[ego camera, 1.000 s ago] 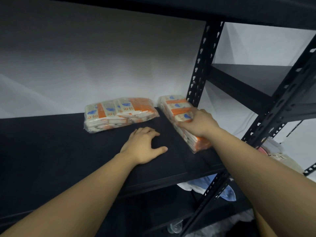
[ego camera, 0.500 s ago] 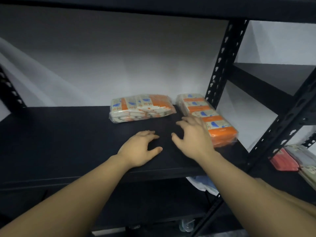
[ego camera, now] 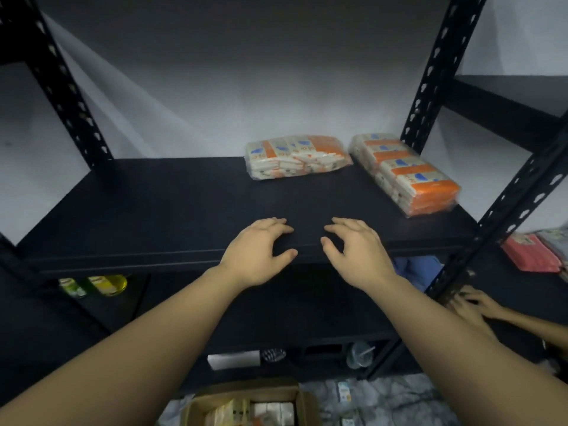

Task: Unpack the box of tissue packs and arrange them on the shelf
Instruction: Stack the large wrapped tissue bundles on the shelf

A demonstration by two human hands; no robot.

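Two orange-and-white tissue packs lie on the black shelf (ego camera: 153, 210): one tissue pack (ego camera: 296, 156) along the back, another tissue pack (ego camera: 405, 175) running front to back by the right post. My left hand (ego camera: 261, 250) and my right hand (ego camera: 353, 247) hover side by side over the shelf's front edge, fingers loosely bent, holding nothing. An open cardboard box (ego camera: 246, 407) with more packs sits on the floor below.
Black perforated posts (ego camera: 430, 75) frame the shelf. Another person's hands (ego camera: 470, 305) reach onto the neighbouring lower shelf at right, near a red pack (ego camera: 528, 253). Bottles (ego camera: 101, 284) and a plastic cup (ego camera: 358, 355) stand on lower levels.
My right hand let go of the right tissue pack and drew back to the shelf's front edge. My left hand drew back too. The view tilted down, showing the box.
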